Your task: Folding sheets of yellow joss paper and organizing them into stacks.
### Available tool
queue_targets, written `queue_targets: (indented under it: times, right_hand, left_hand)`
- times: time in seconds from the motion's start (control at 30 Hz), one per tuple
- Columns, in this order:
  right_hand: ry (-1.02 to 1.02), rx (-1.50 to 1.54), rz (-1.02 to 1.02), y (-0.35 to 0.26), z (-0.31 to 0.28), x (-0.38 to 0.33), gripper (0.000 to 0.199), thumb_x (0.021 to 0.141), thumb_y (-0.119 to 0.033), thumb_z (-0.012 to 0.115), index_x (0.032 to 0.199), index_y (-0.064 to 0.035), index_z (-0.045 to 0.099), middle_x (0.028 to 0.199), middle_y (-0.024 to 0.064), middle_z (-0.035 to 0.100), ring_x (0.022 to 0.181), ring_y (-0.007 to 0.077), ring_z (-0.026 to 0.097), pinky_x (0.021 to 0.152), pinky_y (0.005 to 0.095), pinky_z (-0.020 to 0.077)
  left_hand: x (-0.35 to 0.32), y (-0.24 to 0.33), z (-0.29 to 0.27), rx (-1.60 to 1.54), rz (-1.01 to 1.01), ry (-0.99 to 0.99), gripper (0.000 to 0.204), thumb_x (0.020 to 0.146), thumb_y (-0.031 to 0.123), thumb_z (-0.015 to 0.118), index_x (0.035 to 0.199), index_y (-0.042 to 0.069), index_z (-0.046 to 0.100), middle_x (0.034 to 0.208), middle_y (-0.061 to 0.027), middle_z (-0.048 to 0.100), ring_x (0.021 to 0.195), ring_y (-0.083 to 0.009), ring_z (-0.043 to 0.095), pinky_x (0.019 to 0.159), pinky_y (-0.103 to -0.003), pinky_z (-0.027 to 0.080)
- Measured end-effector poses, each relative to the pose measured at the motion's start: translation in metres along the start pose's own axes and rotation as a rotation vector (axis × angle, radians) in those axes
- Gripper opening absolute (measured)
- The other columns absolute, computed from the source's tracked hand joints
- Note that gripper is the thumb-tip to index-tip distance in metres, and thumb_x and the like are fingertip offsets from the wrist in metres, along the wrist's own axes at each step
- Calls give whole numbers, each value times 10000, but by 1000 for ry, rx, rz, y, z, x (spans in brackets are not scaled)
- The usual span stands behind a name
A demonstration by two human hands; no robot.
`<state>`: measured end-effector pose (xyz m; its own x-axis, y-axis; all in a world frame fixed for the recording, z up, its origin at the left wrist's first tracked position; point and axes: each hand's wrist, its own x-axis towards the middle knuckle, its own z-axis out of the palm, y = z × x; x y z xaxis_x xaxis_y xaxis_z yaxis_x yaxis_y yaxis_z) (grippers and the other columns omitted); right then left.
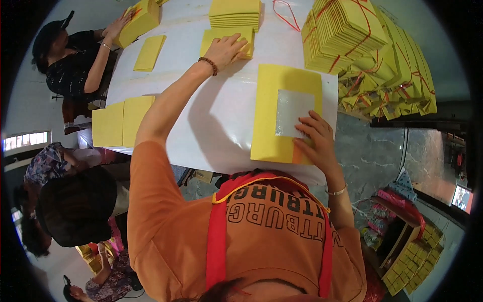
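My left hand [226, 52] reaches far across the table and lies on a low stack of yellow paper [214, 38], its fingers stretched out. Just beyond that stack is a taller yellow paper stack [235, 15]. Close to my body on the right, a larger yellow paper sheet [287, 78] bears a silver square [292, 113] and a small orange patch near its lower edge. My right hand [316, 138] rests on this sheet's right side with fingers apart, partly over the silver square. Whether more sheets lie under it I cannot tell.
Yellow paper bundles [342, 35] tied with red cord rise at the right. A red cord loop [288, 17] lies on the white table [216, 136]. At left are yellow stacks [108, 126] and a co-worker [70, 65] handling a yellow block [141, 22]. Other people sit behind.
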<state>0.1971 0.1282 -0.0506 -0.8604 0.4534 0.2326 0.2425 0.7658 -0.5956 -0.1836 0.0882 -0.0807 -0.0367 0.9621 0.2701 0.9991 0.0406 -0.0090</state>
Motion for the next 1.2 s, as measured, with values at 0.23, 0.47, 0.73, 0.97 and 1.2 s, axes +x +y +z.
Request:
queue_targets:
  times: [0.23,0.47,0.73,0.97,1.2]
  right_hand:
    - [71,187,-21,14,5,-1,252,737,-188,714,966,-114,639,1171,34,566,1227,305,429,984,408,345]
    - [155,840,188,30,9,-12,143,879,-157,582,927,-38,643,976,53,641,1212,224,446,961,360,385]
    - [189,925,297,32,11,-25,343,940,-219,502,1169,29,560,886,65,638,897,129,586,862,271,437]
    - [230,936,307,31,16,-26,338,954,-205,480,1189,29,548,901,60,632,823,108,599,794,246,466]
    - [234,940,326,31,17,-26,334,959,-209,471,1187,21,551,904,60,631,824,108,600,788,244,467]
  left_hand:
    - [-66,166,-80,-598,343,-53,383,768,231,674,1093,49,583,1006,-124,562,891,-303,540,743,-364,435]
    - [-92,195,-87,-448,380,-4,427,740,281,703,1079,50,585,994,-104,560,869,-277,522,730,-359,419]
    - [-90,194,-84,-851,143,-111,146,798,145,660,905,50,632,755,-78,569,686,-228,550,596,-318,442]
    - [-84,197,-87,-941,-90,-276,135,792,152,628,797,17,633,657,-74,565,573,-196,549,539,-302,444]
    - [-75,190,-90,-1095,-228,-445,152,778,146,617,804,-1,649,695,-65,600,597,-141,552,566,-268,445]
